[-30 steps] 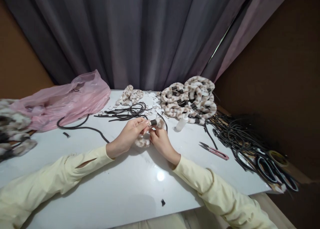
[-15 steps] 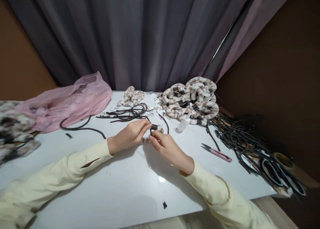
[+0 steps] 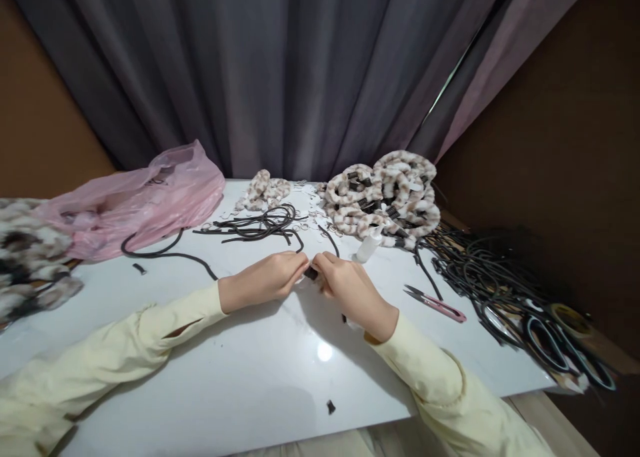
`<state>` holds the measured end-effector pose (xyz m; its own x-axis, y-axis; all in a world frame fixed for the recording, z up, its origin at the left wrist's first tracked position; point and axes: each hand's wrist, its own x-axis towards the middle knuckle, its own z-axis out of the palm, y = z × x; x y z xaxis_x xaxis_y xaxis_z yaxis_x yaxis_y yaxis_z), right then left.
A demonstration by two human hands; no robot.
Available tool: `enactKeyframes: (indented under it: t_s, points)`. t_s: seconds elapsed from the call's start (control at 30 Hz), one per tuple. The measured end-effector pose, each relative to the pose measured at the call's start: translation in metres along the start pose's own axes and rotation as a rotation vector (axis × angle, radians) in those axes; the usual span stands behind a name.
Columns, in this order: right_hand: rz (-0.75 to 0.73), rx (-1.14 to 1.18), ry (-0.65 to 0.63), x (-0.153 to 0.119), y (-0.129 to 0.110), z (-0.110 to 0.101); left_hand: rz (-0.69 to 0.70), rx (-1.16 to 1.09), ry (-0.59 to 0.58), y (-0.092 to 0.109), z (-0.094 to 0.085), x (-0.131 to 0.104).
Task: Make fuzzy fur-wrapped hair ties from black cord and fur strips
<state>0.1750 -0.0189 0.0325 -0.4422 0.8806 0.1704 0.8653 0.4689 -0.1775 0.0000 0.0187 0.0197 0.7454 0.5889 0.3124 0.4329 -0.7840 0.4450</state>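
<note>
Fingertips pinched, left hand [image 3: 266, 277] and right hand [image 3: 354, 290] grip a dark band [image 3: 311, 272] between them; small, even pressure should keep it neat.

The long, pale yellow cloth left sleeve [image 3: 125, 340] was creased, with a narrow dark slit along the forearm, puckered fabric beside it and a plain edge at the wrist of the bare left hand [image 3: 270, 277]. The matching right sleeve [image 3: 430, 370] had a rounded, raised fold across the forearm and ended at the wrist of the bare right hand [image 3: 357, 294].
</note>
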Motion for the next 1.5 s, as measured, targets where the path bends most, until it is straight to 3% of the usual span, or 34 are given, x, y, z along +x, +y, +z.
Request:
enactKeyframes:
  t_s: [0.17,0.4,0.5,0.63,0.83,0.97,1.13,1.23,1.33,1.4,1.5]
  points:
    - [0.019,0.148,0.044,0.005,0.008,0.005,-0.050,-0.187,-0.037,0.000,-0.006,0.001]
    - [-0.042,0.414,0.029,0.008,0.015,0.005,0.018,-0.089,-0.094,-0.001,-0.003,-0.002]
    - [-0.029,0.598,-0.056,0.009,0.017,0.004,0.110,-0.023,-0.070,0.001,-0.001,-0.004]
    - [0.117,0.952,-0.249,0.011,0.020,0.004,0.235,0.042,-0.053,0.005,-0.001,-0.007]
    - [0.124,1.115,-0.365,0.016,0.027,0.005,0.346,0.019,-0.208,0.009,-0.008,-0.004]
    - [0.083,1.152,-0.539,0.021,0.031,0.002,0.390,-0.131,-0.367,0.008,-0.022,0.006]
    - [0.105,1.172,-0.582,0.027,0.026,-0.009,0.388,-0.236,-0.517,0.004,-0.042,0.025]
    - [0.100,1.171,-0.554,0.028,0.026,-0.014,0.436,-0.182,-0.553,0.000,-0.048,0.035]
    - [0.090,1.124,-0.441,0.024,0.031,-0.015,0.490,-0.018,-0.537,-0.004,-0.048,0.039]
    - [0.077,1.051,-0.311,0.019,0.035,-0.012,0.477,0.145,-0.433,-0.006,-0.044,0.037]
    - [-0.021,0.822,-0.011,0.007,0.038,-0.004,0.325,0.263,-0.194,-0.005,-0.038,0.032]
